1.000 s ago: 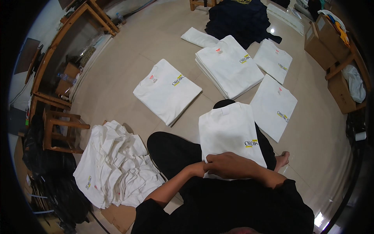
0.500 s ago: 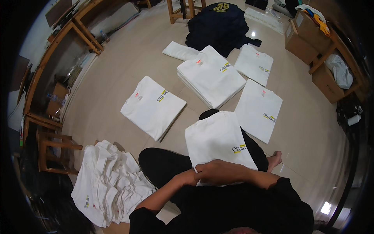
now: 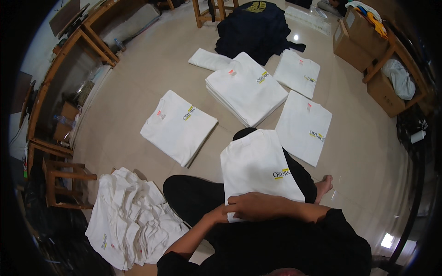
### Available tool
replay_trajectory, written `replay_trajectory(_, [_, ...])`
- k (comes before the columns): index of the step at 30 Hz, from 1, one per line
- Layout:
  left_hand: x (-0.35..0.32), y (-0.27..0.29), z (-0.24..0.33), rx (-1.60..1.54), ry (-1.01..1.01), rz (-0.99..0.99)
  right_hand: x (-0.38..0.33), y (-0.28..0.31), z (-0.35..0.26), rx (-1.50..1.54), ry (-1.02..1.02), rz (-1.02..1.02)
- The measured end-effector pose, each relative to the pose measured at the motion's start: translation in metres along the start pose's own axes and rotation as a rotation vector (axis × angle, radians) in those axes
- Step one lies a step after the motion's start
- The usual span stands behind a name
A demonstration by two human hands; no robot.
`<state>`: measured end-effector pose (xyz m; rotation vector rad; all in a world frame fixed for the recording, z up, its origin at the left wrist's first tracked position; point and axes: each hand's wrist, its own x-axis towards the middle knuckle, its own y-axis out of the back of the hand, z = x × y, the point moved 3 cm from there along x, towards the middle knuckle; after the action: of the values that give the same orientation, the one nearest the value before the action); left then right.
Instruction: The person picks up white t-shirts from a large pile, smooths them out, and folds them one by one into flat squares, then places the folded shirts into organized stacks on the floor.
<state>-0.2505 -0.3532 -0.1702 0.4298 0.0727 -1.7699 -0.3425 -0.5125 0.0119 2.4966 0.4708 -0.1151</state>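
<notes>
Right there over your lap was the folded white shirt (image 3: 253,158), print facing up! Your right hand (image 3: 253,205) crossed its near edge, fingers curled, meeting your left hand (image 3: 222,213) at the near left corner. Whether either hand gripped cloth, you couldn't tell: the left fingers were hidden! Off left sat a crumpled white heap (image 3: 136,216); ahead, a folded stack (image 3: 246,89).
</notes>
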Motion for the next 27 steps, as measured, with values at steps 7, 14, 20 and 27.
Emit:
replay_trajectory(7, [-0.064,-0.004,0.023,-0.709,0.111,0.039,-0.042,-0.021,0.043,-0.315,-0.256,0.571])
replay_trajectory(14, [-0.065,-0.029,0.063,-0.728,0.430,0.513,-0.095,-0.060,0.072,-0.124,-0.628,0.676])
replay_trajectory(20, [-0.061,-0.039,0.064,-0.259,0.526,0.649,-0.128,-0.092,0.121,0.106,-0.734,1.077])
replay_trajectory(27, [-0.030,-0.018,0.091,0.088,0.574,0.862,-0.142,-0.062,0.161,0.893,-0.994,1.138])
